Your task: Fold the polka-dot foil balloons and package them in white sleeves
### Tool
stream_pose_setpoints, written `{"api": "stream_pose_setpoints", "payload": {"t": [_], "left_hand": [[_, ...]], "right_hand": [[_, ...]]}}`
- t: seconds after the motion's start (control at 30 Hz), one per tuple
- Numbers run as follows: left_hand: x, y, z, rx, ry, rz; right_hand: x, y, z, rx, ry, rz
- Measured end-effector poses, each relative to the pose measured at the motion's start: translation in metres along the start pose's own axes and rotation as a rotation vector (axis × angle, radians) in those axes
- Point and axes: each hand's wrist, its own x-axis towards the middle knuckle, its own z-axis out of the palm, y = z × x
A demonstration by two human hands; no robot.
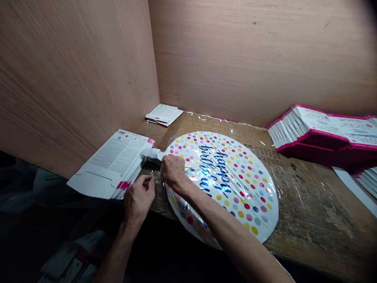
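A flat, uninflated foil balloon (253, 169), white with coloured dots and "happy birthday" lettering, lies on the brown board. Its narrow neck (153, 153) points left and touches a stack of printed cardboard sleeves (108, 157). My right hand (173, 171) is closed at the balloon's left edge, just below the neck, with its forearm crossing over the lettering. Closer to me, my left hand (140, 196) is beside the front corner of the stack. Its thumb and fingers are pinched together, and whatever may be between them cannot be made out.
A smaller pile of white cards (163, 114) lies in the back left corner. Packed rows of pink-edged sleeves (312, 129) stand at the right. Plywood walls (259, 55) rise at the left and back. White scraps are scattered along the rear edge. Plastic-wrapped items sit low left.
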Motion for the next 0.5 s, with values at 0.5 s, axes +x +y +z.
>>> {"api": "stream_pose_setpoints", "payload": {"t": [0.5], "left_hand": [[0.050, 0.041, 0.014, 0.205, -0.064, 0.119]], "right_hand": [[-0.002, 0.038, 0.015, 0.634, 0.018, 0.256]]}}
